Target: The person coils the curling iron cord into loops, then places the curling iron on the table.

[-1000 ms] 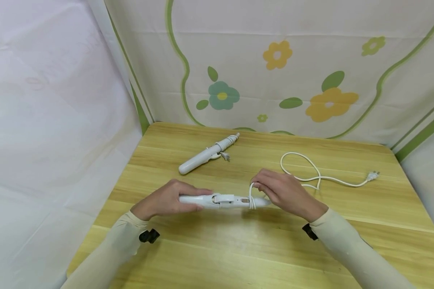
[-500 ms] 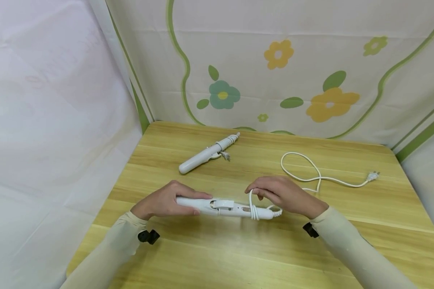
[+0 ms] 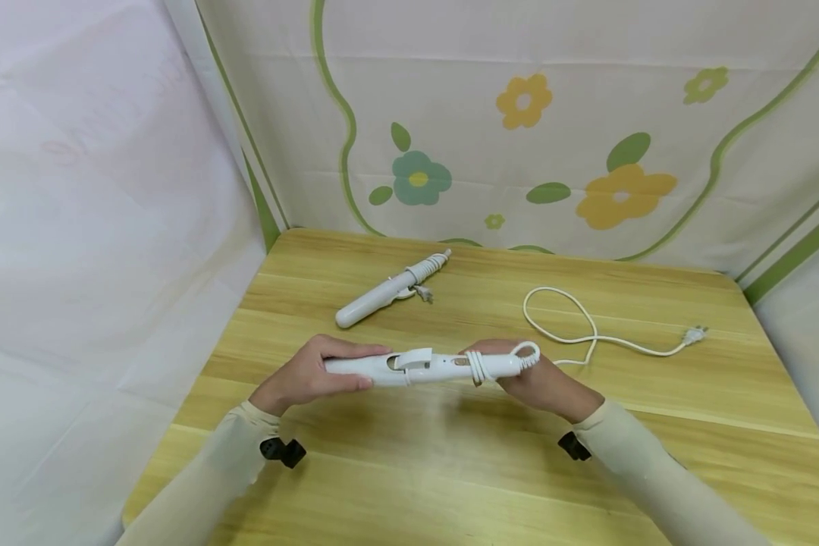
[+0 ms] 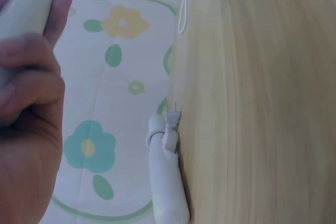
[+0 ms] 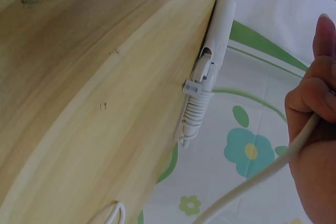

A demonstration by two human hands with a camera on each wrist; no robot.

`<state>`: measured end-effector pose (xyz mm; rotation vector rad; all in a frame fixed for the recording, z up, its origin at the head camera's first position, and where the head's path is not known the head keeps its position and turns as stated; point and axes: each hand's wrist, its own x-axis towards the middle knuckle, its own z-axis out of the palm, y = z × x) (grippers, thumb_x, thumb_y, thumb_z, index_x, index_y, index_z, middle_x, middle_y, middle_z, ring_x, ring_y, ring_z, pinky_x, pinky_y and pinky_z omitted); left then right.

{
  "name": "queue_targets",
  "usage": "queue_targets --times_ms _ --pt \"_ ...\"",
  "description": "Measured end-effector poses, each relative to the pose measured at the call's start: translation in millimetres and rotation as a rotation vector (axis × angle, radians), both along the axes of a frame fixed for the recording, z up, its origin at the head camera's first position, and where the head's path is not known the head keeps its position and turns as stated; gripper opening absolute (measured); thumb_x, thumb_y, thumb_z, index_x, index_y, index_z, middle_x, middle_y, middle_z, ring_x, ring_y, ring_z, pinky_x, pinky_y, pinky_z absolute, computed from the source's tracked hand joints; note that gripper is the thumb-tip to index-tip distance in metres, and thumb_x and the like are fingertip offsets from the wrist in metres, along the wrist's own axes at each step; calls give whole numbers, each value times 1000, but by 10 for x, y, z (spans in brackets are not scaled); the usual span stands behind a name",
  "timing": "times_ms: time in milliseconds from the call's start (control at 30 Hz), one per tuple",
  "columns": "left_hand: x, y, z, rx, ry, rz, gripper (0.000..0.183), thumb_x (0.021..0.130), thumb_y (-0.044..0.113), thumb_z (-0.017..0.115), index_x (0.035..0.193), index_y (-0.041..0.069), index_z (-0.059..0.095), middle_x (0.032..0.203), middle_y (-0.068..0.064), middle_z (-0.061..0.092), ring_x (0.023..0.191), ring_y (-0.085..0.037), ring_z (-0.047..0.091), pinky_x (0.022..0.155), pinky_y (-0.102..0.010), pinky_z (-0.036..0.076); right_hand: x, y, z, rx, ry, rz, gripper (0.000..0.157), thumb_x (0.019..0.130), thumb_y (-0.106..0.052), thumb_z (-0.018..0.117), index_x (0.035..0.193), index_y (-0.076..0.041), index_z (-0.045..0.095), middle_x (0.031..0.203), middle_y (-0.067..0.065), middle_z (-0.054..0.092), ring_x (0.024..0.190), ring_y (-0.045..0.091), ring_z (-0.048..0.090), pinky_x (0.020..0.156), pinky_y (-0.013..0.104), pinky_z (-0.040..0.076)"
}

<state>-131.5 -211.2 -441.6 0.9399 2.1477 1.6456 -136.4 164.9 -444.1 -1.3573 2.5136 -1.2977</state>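
Held level in front of the person is a white curling iron (image 3: 382, 370) with a small lever (image 3: 415, 359) on its side. The left hand (image 3: 303, 377) grips its thick left end, thumb on one side and fingers on the other. A few turns of white power cord (image 3: 476, 367) lie round the handle. The right hand (image 3: 549, 388) is behind the handle, its fingers hidden there in the head view. In the right wrist view, curled right fingers (image 5: 315, 98) hold the cord (image 5: 257, 177). The loose cord trails to a plug (image 3: 693, 334) on the table.
A second white curling iron (image 3: 371, 302), its cord wound round the handle and its plug (image 3: 424, 293) alongside, lies farther back on the wooden table (image 3: 409, 485). A flowered cloth (image 3: 478, 152) hangs behind the table, and a plain white sheet (image 3: 109, 265) hangs at the left.
The right hand has gone from the near upper side of the handle round behind it, carrying the cord. The iron's right end has risen after dipping, and its cord end now shows fully.
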Motion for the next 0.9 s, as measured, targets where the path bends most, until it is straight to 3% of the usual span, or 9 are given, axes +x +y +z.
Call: queue_targets --times_ms 133,233,400,500,700,767,900 --pt "7 56 16 8 -13 87 46 97 8 82 141 5 73 140 -14 74 102 -12 69 77 -26 57 23 -37 -10 -10 -55 -56 26 107 8 60 113 -13 74 82 -7 71 75 -1 54 70 25 47" --pt "8 89 22 6 -11 136 46 97 10 83 142 8 73 141 -10 74 106 -13 69 80 -27 57 34 -77 -6 -7 -45 -97 24 110 3 58 115 -15 73 78 -11 68 70 -1 49 65 23 44" --pt "13 113 24 0 -6 174 46 97 11 84 142 11 74 142 -10 74 99 -14 68 76 -25 56 74 -116 4 27 2 -153 20 110 -1 60 116 -12 75 75 -13 68 63 -4 41 59 21 42" --pt "8 120 25 0 -11 211 46 97 13 84 142 14 74 141 -10 75 90 -14 67 71 -25 56 91 -128 0 62 18 -187 21 112 -3 57 115 -10 77 77 -13 70 64 -6 42 67 23 47" --pt "-13 94 22 3 3 379 46 97 16 85 141 22 76 126 -14 80 77 -15 63 62 -25 53 108 -133 -11 160 69 -252 20 113 -8 58 112 -11 78 78 -18 67 62 -7 38 69 26 48" --pt "-23 83 14 -8 12 435 46 96 18 87 140 25 76 124 -15 80 78 -16 64 62 -25 53 118 -118 -14 179 84 -263 20 112 -8 60 120 -10 78 75 -19 63 60 -6 36 66 25 46" --pt "-35 76 -13 -65 66 498 46 95 24 88 139 30 76 126 -14 80 76 -18 66 59 -26 53 126 -85 -4 182 105 -277 17 111 -9 61 118 -11 77 74 -19 60 60 -7 38 64 23 45"
